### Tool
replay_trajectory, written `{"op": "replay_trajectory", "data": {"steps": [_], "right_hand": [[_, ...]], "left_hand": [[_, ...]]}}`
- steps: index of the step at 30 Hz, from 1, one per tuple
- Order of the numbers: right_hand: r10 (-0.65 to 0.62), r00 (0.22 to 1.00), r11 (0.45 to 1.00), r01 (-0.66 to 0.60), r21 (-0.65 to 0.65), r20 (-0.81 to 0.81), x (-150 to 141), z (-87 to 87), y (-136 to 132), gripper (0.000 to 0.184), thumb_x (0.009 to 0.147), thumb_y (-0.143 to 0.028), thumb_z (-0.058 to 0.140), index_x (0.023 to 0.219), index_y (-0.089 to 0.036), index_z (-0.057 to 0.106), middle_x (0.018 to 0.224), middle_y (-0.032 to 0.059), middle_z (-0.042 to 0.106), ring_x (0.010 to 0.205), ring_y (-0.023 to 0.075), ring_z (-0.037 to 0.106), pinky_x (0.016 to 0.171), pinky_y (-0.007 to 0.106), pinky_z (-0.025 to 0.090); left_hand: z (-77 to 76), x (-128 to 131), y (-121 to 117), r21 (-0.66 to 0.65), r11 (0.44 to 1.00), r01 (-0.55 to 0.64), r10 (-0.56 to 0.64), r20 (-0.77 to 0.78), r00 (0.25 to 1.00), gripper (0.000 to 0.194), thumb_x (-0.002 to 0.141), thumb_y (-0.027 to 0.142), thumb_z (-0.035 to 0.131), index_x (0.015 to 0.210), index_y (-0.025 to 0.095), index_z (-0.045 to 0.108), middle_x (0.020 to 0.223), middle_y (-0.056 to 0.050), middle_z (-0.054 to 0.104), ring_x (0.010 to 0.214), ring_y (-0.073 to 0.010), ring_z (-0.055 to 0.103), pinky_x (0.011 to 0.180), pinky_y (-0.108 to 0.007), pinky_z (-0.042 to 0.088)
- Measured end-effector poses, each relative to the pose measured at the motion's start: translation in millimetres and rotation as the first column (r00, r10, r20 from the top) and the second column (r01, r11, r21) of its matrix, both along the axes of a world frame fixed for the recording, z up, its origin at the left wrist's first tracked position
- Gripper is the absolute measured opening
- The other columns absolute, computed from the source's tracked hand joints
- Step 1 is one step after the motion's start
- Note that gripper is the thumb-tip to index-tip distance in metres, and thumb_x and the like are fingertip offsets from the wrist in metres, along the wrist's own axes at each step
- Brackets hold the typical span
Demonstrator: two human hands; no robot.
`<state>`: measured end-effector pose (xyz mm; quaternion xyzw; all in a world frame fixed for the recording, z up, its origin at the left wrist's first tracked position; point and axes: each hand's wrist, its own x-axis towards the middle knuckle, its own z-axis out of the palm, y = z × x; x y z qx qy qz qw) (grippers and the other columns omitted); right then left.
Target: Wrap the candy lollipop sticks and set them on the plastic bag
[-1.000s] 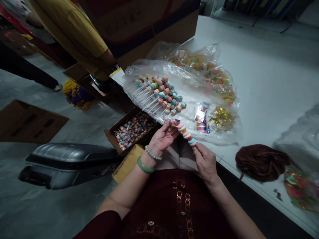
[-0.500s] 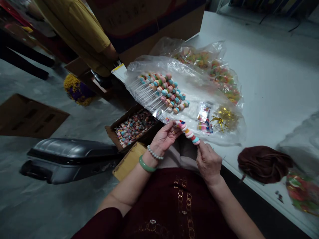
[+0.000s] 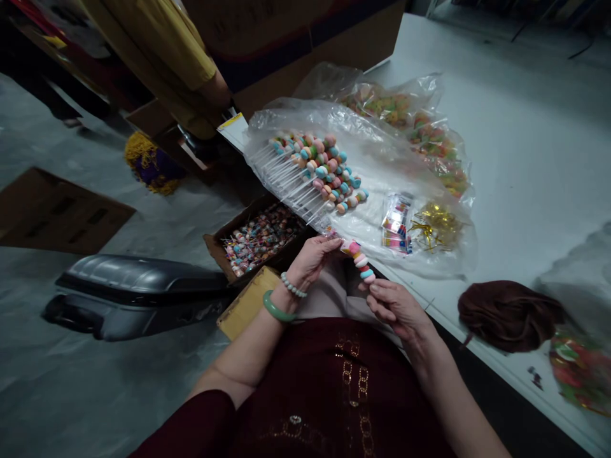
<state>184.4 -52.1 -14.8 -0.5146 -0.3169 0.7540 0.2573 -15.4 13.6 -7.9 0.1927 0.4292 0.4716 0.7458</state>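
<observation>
The hands stand slightly apart: the left hand (image 3: 310, 264) grips the stick of a candy skewer (image 3: 359, 261), the right hand (image 3: 396, 308) just below it, beside a plastic bag (image 3: 405, 172) of more skewers (image 3: 315, 168).

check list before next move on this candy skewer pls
1. Candy skewer held by left hand: ok, the fingers are at its far end.
2. Right hand on the skewer: cannot tell, its fingertips are close to the lowest candy, but contact is unclear.
3. Candies lined up along the skewer: ok.
4. Other skewers on the clear plastic bag: ok, lying together in a batch.
5. Gold tinsel ties and printed packets within reach: ok, both lie on the bag ahead of the hands.
</observation>
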Motion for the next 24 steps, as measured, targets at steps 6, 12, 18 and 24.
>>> {"op": "replay_trajectory", "data": {"steps": [6, 12, 18, 24], "right_hand": [[-0.149, 0.821, 0.813, -0.215, 0.541, 0.551, -11.0, -1.6, 0.5, 0.029, 0.085, -0.041, 0.051, 0.082, -0.019, 0.070, 0.058, 0.0009, 0.056, 0.050, 0.0125, 0.044, 0.050, 0.025, 0.031], [-0.161, 0.763, 0.682, -0.373, 0.629, 0.626, -11.5, 2.9, 2.4, 0.033, 0.091, -0.038, 0.044, 0.078, -0.020, 0.068, 0.057, 0.0001, 0.054, 0.053, 0.0131, 0.045, 0.053, 0.026, 0.031], [-0.050, 0.947, 0.933, -0.069, 0.354, 0.316, -18.3, -8.2, 7.4, 0.031, 0.082, -0.048, 0.056, 0.077, -0.019, 0.065, 0.054, -0.0012, 0.057, 0.040, 0.0090, 0.037, 0.041, 0.023, 0.024], [-0.031, 0.983, 0.998, 0.021, -0.061, -0.179, -17.7, -17.1, 6.6, 0.037, 0.071, -0.045, 0.071, 0.090, -0.013, 0.067, 0.052, -0.0027, 0.058, 0.032, 0.0011, 0.020, 0.036, 0.019, 0.010]], "left_hand": [[-3.5, 3.6, -0.2, 0.010, 0.996, -0.085, 0.085, 0.030, 0.996, 0.025, 0.066, 0.029, 0.083, 0.081, 0.012, 0.072, 0.077, -0.005, 0.072, 0.068, -0.0149, 0.066, 0.074, -0.030, 0.053], [-7.6, 8.7, 0.3, 0.044, 0.997, -0.057, 0.057, 0.013, 0.998, 0.028, 0.061, 0.026, 0.086, 0.079, 0.011, 0.071, 0.069, -0.002, 0.067, 0.063, -0.0104, 0.060, 0.069, -0.025, 0.049], [-7.4, 16.4, -3.6, 0.127, 0.992, 0.010, -0.006, -0.029, 1.000, 0.027, 0.066, 0.034, 0.084, 0.072, 0.011, 0.071, 0.068, -0.003, 0.065, 0.064, -0.0109, 0.057, 0.072, -0.027, 0.047], [-9.8, 22.5, -7.9, 0.074, 0.997, 0.030, -0.028, -0.033, 0.999, 0.034, 0.065, 0.042, 0.084, 0.071, 0.011, 0.069, 0.066, -0.003, 0.063, 0.064, -0.0119, 0.056, 0.068, -0.026, 0.045]]}}
